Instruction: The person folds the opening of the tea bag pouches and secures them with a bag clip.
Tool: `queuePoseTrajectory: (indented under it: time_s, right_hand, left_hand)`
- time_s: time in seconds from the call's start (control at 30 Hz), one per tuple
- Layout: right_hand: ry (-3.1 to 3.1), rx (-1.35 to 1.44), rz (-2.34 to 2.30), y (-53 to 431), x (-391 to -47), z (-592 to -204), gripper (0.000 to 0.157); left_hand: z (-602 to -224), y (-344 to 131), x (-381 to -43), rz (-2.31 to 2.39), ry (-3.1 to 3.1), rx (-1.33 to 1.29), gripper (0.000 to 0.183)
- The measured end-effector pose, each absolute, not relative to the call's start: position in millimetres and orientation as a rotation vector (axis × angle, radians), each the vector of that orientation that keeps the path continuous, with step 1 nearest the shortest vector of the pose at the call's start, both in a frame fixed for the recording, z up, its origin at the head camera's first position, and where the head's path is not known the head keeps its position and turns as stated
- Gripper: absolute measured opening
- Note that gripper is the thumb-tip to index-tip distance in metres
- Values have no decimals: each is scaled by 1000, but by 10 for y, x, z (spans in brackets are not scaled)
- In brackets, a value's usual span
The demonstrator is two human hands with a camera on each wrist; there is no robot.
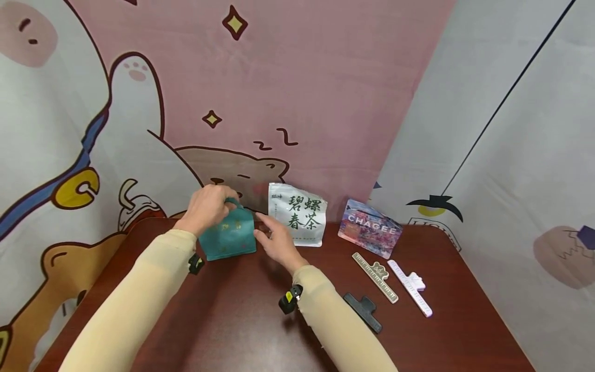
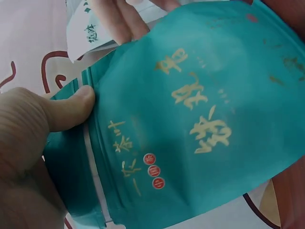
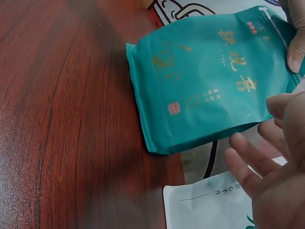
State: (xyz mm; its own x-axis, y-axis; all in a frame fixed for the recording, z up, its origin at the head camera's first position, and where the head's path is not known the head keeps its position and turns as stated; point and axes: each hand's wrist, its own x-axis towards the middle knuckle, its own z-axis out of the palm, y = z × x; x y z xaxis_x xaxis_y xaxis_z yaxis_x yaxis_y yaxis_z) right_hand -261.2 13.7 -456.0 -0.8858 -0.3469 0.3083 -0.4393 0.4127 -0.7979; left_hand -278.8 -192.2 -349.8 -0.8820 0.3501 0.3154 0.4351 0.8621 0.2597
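Note:
A teal tea bag (image 1: 229, 236) with gold characters stands toward the back of the table. My left hand (image 1: 206, 208) grips its top; in the left wrist view the thumb (image 2: 71, 110) lies over the band beside the zip seam. At the bag's right side is my right hand (image 1: 277, 243), its fingers loosely extended. In the right wrist view those fingers (image 3: 248, 162) are by the bag's edge, and whether they touch it I cannot tell. Right behind this hand stands a white tea bag (image 1: 302, 217) with dark green characters.
A colourful CHAGEE packet (image 1: 370, 227) leans at the back right. Before it lie a beige clip (image 1: 375, 276), a white clip (image 1: 411, 287) and a black clip (image 1: 364, 311). The brown table (image 1: 232, 315) ends at a cartoon-printed cloth (image 1: 325, 93).

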Motion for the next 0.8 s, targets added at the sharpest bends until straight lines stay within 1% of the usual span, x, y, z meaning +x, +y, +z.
queuePoseTrajectory:
  time_s: [0.17, 0.33, 0.63, 0.8]
  right_hand:
    - [-2599, 703, 1490, 142, -2609, -4549, 47]
    - [-2547, 699, 1565, 158, -2605, -4554, 43]
    - [-2446, 671, 1559, 193, -2596, -4526, 27]
    - [-2457, 598, 1532, 202, -2597, -4511, 21]
  left_hand:
    - [-3465, -1875, -2746, -438, -2784, -645, 15]
    - [-3433, -1832, -2710, -429, -2787, -690, 15]
    - [-3418, -1806, -2667, -476, -2781, -769, 12]
    - [-3409, -1782, -2657, -500, -2796, -805, 11]
